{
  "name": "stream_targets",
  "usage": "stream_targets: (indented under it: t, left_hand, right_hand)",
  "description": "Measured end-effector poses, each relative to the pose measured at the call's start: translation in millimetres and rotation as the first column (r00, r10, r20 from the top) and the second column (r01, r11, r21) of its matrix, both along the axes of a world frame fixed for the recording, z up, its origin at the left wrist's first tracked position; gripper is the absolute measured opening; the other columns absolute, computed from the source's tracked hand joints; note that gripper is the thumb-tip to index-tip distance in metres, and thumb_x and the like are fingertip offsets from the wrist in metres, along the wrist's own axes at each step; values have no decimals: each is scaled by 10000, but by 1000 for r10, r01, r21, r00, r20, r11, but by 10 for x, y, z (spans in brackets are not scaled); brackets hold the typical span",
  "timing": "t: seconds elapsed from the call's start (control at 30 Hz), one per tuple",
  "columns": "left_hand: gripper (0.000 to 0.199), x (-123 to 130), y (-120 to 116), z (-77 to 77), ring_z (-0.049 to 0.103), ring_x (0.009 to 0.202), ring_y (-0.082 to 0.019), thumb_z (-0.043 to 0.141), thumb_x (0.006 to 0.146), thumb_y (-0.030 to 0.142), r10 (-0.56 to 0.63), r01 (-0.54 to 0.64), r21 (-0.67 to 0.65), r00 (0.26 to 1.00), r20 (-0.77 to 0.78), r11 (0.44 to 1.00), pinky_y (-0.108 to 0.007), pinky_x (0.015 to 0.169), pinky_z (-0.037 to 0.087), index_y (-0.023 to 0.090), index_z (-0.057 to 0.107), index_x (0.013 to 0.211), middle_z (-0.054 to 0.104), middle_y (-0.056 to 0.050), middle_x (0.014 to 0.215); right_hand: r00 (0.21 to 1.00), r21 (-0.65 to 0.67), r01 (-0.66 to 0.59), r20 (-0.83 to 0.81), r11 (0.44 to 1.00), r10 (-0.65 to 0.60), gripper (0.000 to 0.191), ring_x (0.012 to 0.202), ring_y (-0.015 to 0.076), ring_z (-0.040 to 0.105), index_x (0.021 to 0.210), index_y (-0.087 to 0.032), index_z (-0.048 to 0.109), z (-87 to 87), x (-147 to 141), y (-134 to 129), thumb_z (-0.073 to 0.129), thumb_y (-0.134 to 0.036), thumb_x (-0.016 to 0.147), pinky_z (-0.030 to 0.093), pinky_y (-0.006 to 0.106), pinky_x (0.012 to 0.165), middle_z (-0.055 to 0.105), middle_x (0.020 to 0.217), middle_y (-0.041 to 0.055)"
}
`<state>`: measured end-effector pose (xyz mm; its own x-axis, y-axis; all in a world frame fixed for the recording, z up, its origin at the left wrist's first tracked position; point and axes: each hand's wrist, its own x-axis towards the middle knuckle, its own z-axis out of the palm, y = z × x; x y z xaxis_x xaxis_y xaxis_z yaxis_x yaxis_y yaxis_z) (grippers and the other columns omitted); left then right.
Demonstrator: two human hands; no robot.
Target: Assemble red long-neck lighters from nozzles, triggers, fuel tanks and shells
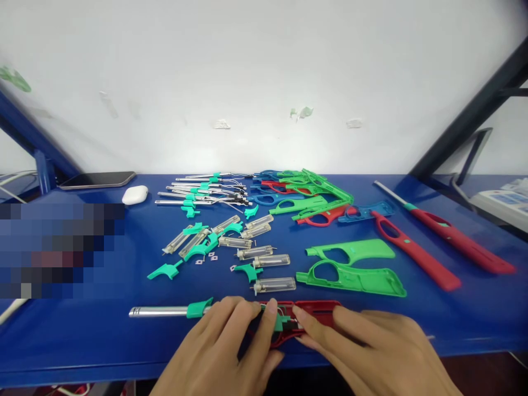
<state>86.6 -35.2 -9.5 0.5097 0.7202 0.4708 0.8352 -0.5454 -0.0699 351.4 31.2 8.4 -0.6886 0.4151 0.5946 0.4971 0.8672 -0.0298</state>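
At the table's front edge both hands are on a red lighter shell half [325, 308], its open inside facing up. My left hand [231, 335] grips its left part, thumb and fingers around a green trigger [281, 323] seated inside. From under that hand a silver lighter tube [159, 312] with a green collar [199, 308] points left. My right hand [367, 341] holds the shell's right part, its thumb and finger pinched near a small black part and thin wires. Just beyond lie a clear fuel tank [275, 284] and a green shell half [350, 279].
Metal tubes with wires [198, 192] lie at the back, beside piled coloured shells [305, 190]. Several green triggers [165, 269] and clear tanks are scattered mid-table. A red lighter [457, 234] lies right; a white earbud case [135, 194] and a phone [99, 180] lie back left.
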Motion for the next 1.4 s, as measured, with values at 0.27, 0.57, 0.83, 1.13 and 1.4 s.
stream_targets:
  t: [0.27, 0.57, 0.83, 1.13, 1.4]
  left_hand:
    - [315, 14, 18, -9, 727, 1078, -214, 534, 1152, 277, 2, -2, 20, 1000, 12, 1000, -297, 974, 648, 211, 706, 1407, 735, -71, 1181]
    - [303, -120, -51, -119, 740, 1232, -261, 530, 1158, 262, -49, 41, -93, 995, -89, 995, -436, 1101, 631, 349, 737, 1362, 738, 6, 1451]
    - [303, -4, 54, 82, 761, 977, -172, 466, 1203, 283, 18, -37, 182, 994, 103, 983, -268, 895, 608, 270, 765, 1251, 849, 41, 1106]
    - [329, -452, 323, 267, 638, 1057, -258, 495, 1079, 57, 136, -138, 7, 983, 122, 990, -394, 924, 546, 232, 740, 1211, 737, -51, 1131]
    - [210, -554, 586, 171, 656, 953, -246, 580, 1117, 180, 168, -151, -152, 980, 109, 977, -418, 884, 547, 255, 772, 1077, 723, -23, 1037]
  right_hand:
    - [983, 65, 96, -162, 993, -84, 525, 526, 81, 721, 905, -264, 826, -18, -53, -14, 432, -395, 1227, 544, 261, 606, 783, 681, -77]
    - [969, 71, 100, -232, 992, -81, 418, 593, 98, 775, 944, -253, 813, -24, -54, 22, 523, -415, 1199, 563, 248, 625, 808, 738, -52]
    - [970, 7, 58, -239, 998, -54, 306, 568, 122, 710, 968, -220, 806, -96, -12, 19, 564, -257, 1153, 552, 253, 572, 734, 702, -16]
    - [998, -61, 60, 1, 996, -60, 276, 611, 142, 656, 1095, -261, 764, 112, -12, 191, 498, -271, 1168, 431, 295, 517, 648, 815, -6]
    - [917, 7, 243, 325, 970, -232, 353, 445, 104, 515, 1303, -327, 725, 26, -282, 512, 643, -152, 1008, 209, 330, 430, 698, 1144, 27]
